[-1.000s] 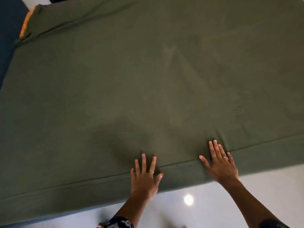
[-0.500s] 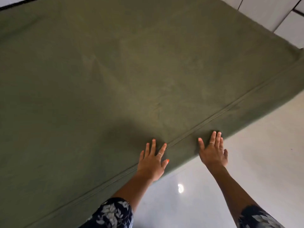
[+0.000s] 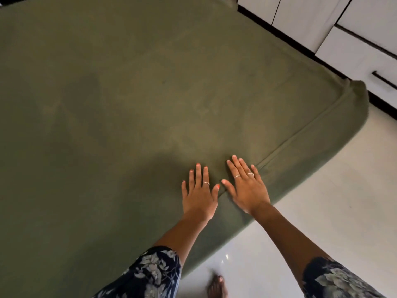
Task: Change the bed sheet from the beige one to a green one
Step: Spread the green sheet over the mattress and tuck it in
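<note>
The green bed sheet (image 3: pixel 150 87) lies stretched over the bed, its seam running along the near edge to the corner by the white drawers (image 3: pixel 354 46). Both hands press flat on it with fingers straight, grasping nothing: the left hand (image 3: pixel 198 195) on top, the right hand (image 3: pixel 247 188) just beside it across the seam, thumbs nearly touching.

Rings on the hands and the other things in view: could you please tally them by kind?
Green sheet: 1
Hands: 2, left, right
Rings: 3, one on the left, two on the right
Bare foot: 1
Drawer handle: 1
Total: 8
</note>
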